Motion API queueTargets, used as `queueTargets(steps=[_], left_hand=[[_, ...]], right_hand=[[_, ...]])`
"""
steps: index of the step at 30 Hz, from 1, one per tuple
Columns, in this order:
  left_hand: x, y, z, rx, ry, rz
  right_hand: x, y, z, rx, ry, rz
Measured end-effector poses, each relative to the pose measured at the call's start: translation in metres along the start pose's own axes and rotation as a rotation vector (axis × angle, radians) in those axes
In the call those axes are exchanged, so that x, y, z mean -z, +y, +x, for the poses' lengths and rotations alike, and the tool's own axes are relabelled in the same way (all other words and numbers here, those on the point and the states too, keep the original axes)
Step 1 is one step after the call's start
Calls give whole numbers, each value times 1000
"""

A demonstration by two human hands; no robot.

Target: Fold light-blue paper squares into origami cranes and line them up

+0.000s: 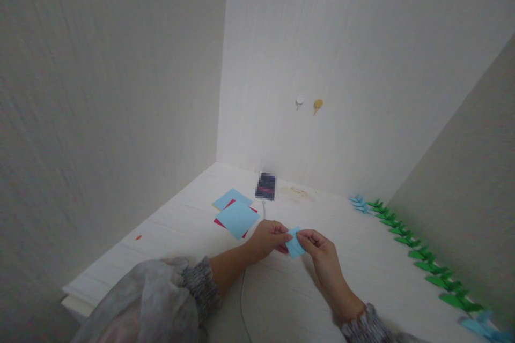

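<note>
A small folded piece of light blue paper (295, 246) is held up between both hands, above the white table. My left hand (269, 239) pinches its left edge between thumb and fingers. From the other side, my right hand (319, 251) grips the upper right corner with thumb and forefinger. Crease lines show on the paper. Left of my hands lies a stack of square paper sheets (238, 217), light blue on top with red corners showing beneath. Behind it is another light blue sheet (233, 198) with a yellowish edge under it.
A blurred-out phone-like device (266, 186) stands near the back wall, its white cable (242, 300) running forward. Folded green paper shapes (420, 253) line the right side, with light blue ones (359, 204) at the far end. An orange scrap (139, 237) lies left. Two hooks (318, 103) are on the wall.
</note>
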State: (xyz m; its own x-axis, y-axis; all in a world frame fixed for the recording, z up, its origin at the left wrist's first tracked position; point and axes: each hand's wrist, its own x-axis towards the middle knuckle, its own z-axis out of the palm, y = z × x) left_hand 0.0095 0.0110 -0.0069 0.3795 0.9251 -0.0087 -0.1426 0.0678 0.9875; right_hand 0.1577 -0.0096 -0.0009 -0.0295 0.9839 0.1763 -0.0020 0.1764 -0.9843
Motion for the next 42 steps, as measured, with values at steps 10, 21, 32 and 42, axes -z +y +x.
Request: queueTargets(steps=[10,21,32,42], left_hand=[[0,0,-1,25,-13,-17],[1,-2,-1,-14,10,71],[4,2,-1,5,-26,-32],[3,4,-2,41,-75,-34]], right_hand=[[-2,-5,0,-14,19,-21],[-4,-5,-1,-11,3,-19],[9,-5,0,55,-74,7],[10,-5,1,26,-49,-25]])
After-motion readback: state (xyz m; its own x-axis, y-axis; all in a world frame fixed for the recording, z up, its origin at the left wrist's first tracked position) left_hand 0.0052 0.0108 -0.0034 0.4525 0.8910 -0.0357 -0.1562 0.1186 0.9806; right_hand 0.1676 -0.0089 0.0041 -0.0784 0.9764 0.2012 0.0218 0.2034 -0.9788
